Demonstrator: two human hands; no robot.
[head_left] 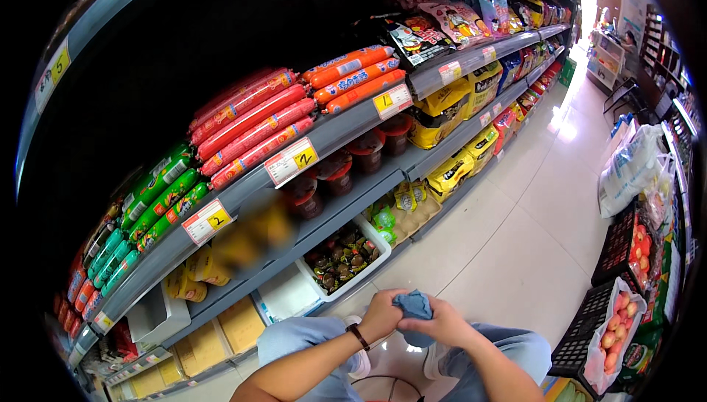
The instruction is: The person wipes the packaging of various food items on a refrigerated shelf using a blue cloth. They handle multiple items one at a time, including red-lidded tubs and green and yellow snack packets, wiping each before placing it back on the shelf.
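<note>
Low in front of me, between my knees, a crumpled blue-grey cloth (414, 305) is bunched up in both hands. My left hand (381, 316), with a dark band at the wrist, is closed on the cloth's left side. From the other side my right hand (448, 324) grips it too, fingers curled round; part of the cloth hangs below. Nearest to the hands on the bottom shelf is a white bin (383, 253) of small dark wrapped pieces.
Grey shelves carry red sausages (254, 118), green sausages (158, 184), dark cups with red lids (368, 153) and yellow packets (451, 173). On the right, a black crate (585, 328) of round reddish fruit and a white sack (632, 170) line the tiled aisle (508, 243).
</note>
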